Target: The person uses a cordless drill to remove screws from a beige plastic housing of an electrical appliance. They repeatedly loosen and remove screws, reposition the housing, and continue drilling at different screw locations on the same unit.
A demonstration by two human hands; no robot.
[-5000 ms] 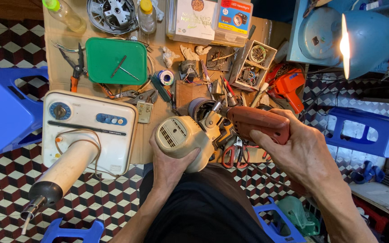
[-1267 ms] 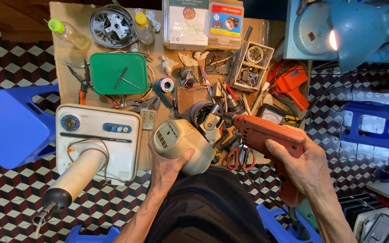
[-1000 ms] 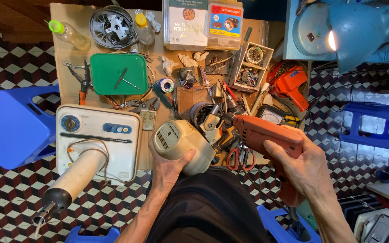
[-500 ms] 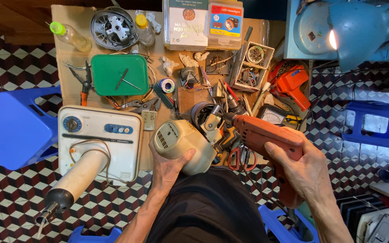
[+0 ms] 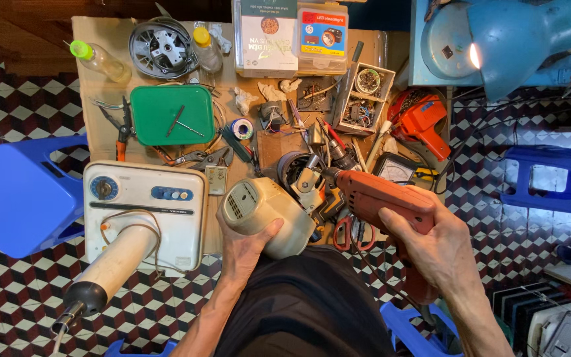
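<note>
My left hand [image 5: 246,246] grips a cream-coloured motor housing [image 5: 264,213] with a vent grille, held over my lap at the table's front edge. My right hand [image 5: 439,243] holds an orange electric drill [image 5: 381,198] by its handle. The drill's chuck [image 5: 330,175] points left at the housing's right end, where a metal part [image 5: 306,185] sticks out. Whether the bit touches it is hidden.
A white fan base [image 5: 145,206] with a cream stem lies at left. The cluttered wooden table [image 5: 100,86] carries a green lid [image 5: 172,115], pliers [image 5: 122,129], a wire fan guard [image 5: 163,47], bottles, boxes and a second orange tool [image 5: 427,123]. Blue stools [image 5: 18,195] stand on both sides.
Both hands hold the same grip. The drill has shifted slightly left and closer to the housing; the view has drifted a little.
</note>
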